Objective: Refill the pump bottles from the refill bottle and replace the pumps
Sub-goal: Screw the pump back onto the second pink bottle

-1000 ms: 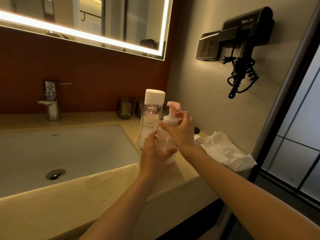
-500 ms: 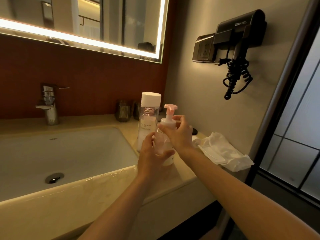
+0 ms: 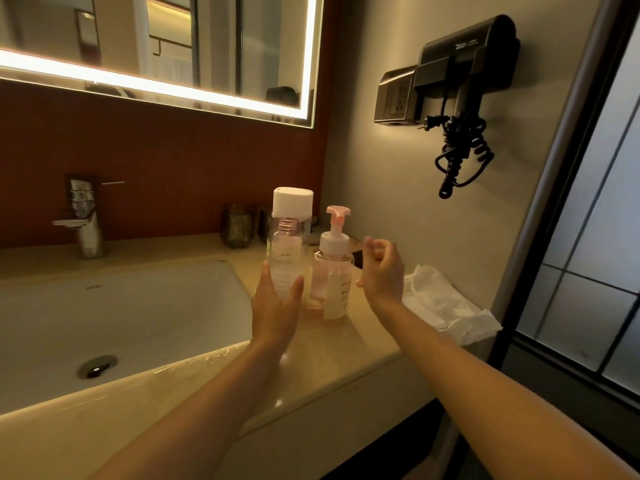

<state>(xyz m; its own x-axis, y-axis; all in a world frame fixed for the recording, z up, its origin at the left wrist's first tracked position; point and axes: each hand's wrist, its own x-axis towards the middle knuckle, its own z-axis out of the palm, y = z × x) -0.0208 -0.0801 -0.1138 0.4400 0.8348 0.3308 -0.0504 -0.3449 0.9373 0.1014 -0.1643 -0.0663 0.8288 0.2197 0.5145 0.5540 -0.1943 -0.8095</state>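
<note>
A tall clear refill bottle [image 3: 289,244] with a white cap stands on the beige counter [image 3: 332,348] right of the sink. My left hand [image 3: 275,310] grips its lower part, thumb on the right side and fingers on the left. Just to its right stands a clear pinkish pump bottle [image 3: 332,271] with its pink and white pump seated on top. My right hand [image 3: 382,268] hovers to the right of the pump bottle, apart from it, fingers loosely curled and holding nothing.
A white basin [image 3: 138,306] with a chrome faucet [image 3: 86,220] fills the left. Two dark cups [image 3: 239,225] stand at the back wall. A crumpled white cloth [image 3: 446,306] lies on the counter's right end. A black hair dryer [image 3: 464,53] hangs on the wall.
My right hand has let go of the pump head and drawn back to the right. My left hand has left the pump bottle's body and taken hold of the tall refill bottle.
</note>
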